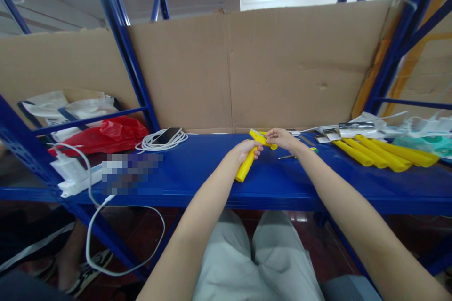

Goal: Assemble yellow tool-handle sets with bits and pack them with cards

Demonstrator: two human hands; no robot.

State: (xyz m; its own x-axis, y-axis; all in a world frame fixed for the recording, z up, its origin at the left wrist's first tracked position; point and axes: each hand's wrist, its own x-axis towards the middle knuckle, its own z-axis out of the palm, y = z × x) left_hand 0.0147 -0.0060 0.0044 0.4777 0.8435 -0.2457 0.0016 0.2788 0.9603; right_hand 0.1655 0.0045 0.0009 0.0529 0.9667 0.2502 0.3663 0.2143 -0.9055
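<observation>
My left hand (245, 149) is wrapped round the handle of a yellow scraper-like tool (246, 167), whose thick round grip points down toward the table's front edge. Its flat yellow head, with a pale strip along it, sticks up above my fingers. My right hand (278, 138) is at the head's right end, thumb and fingers pinched together. Whatever lies between those fingertips is too small to make out. Just behind the hands, another yellow piece (274, 146) shows in part. A thin metal tool (285, 157) lies on the blue tabletop (197, 164) beneath my right wrist.
Several yellow-handled tools (374, 150) lie side by side at the right, near silver-and-black packets (356, 130). To the left are a phone (167, 135) on a coiled white cable (148, 141), a red bag (106, 134) and a power strip (76, 186). Cardboard (275, 70) walls the back.
</observation>
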